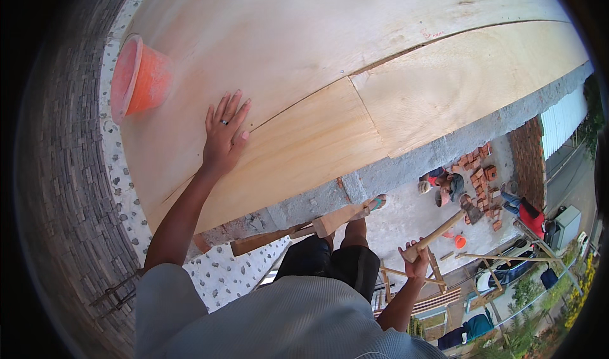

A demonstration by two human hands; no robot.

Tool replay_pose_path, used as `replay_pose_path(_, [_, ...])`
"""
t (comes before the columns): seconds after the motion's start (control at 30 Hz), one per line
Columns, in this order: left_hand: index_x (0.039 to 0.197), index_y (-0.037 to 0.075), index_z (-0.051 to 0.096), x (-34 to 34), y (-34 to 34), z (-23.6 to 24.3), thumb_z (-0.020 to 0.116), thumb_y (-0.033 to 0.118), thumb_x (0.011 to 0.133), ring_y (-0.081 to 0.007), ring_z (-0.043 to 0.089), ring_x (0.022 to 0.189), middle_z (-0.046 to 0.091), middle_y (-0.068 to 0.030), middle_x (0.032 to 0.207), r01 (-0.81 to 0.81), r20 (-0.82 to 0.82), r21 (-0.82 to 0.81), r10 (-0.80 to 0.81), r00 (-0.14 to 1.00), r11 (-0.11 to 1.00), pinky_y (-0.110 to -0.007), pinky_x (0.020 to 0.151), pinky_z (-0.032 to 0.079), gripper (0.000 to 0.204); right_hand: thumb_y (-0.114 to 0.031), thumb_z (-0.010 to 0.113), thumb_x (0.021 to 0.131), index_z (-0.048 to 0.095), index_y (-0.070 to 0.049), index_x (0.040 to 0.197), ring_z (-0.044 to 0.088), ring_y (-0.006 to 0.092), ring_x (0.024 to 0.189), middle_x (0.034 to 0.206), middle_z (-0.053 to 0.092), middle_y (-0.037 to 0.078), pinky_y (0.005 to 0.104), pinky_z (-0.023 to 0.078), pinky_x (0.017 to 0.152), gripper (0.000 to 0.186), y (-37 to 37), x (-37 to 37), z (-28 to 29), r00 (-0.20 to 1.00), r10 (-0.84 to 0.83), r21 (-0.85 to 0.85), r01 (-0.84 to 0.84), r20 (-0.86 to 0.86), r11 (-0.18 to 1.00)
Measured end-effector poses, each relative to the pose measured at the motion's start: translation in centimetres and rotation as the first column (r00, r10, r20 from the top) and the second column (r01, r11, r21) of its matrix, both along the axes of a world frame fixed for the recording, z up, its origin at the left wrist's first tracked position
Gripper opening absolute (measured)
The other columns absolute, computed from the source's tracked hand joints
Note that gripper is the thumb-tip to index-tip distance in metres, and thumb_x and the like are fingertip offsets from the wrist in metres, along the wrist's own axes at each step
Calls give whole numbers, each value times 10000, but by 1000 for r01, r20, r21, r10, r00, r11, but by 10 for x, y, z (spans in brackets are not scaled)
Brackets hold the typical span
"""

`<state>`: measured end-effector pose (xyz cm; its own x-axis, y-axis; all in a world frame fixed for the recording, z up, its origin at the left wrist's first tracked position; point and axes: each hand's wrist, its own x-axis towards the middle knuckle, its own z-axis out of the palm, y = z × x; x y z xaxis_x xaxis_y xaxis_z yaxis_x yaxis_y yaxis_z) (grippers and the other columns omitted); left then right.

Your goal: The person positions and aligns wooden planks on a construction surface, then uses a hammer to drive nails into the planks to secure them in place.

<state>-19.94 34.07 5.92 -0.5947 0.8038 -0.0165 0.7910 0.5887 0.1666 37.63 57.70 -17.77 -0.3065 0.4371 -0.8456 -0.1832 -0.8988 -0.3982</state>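
Left hand [223, 134]: palm down, fingers slightly spread, on the plywood sheet [330, 35], across its seam with a narrower plywood strip [311, 140]. Orange bucket [152, 80] stood near it. Right hand [416, 261]: closed round the handle of a wooden-handled tool [443, 229], held out beyond the concrete edge [438, 153]; head type unclear. Red bricks [471, 162] lay on the ground below.
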Motion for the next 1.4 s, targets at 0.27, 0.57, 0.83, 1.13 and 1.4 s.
replay_pose_path(0.27, [1529,252,438,0,2,-14,488,425,1024,-277,222,1535,306,-36,1649,-39,-37,37,40,998,999,-592,1219,90,536,-198,581,986,481,-94,908,380,98,481,607,377,-25,274,394,490,165,60,-79,55,980,-14,357,-59,197,932])
replay_pose_path(0.57, [1380,223,618,-1,7,-24,507,555,994,-283,362,1467,498,-82,1522,-98,180,508,5,984,856,-603,1208,164,521,-266,629,1020,585,-21,1028,422,75,569,684,476,-2,244,362,486,249,-11,-166,189,682,417,671,-714,601,201])
replay_pose_path(0.83, [1124,48,687,116,-165,19,573,-18,909,-323,624,1152,685,-145,1126,-310,109,917,589,801,252,-420,996,488,252,-383,586,1026,547,26,1181,512,106,627,719,529,18,275,413,522,440,-102,-282,259,352,830,774,-617,432,-141])
replay_pose_path(1.13, [1102,-14,642,244,-352,-19,525,57,1011,-253,662,891,712,-150,1023,-676,281,731,862,423,93,-364,855,505,165,-344,548,1024,521,-31,1170,672,452,791,749,656,221,531,481,680,347,-307,-455,349,-204,539,551,3,817,-834])
replay_pose_path(1.4, [1187,3,641,275,-370,-58,484,205,1084,-151,666,930,704,-96,991,-831,782,462,585,216,-311,-308,835,532,277,-371,512,1042,540,-31,1097,694,373,859,840,685,184,501,540,724,346,-496,-509,319,-248,352,425,387,903,-818])
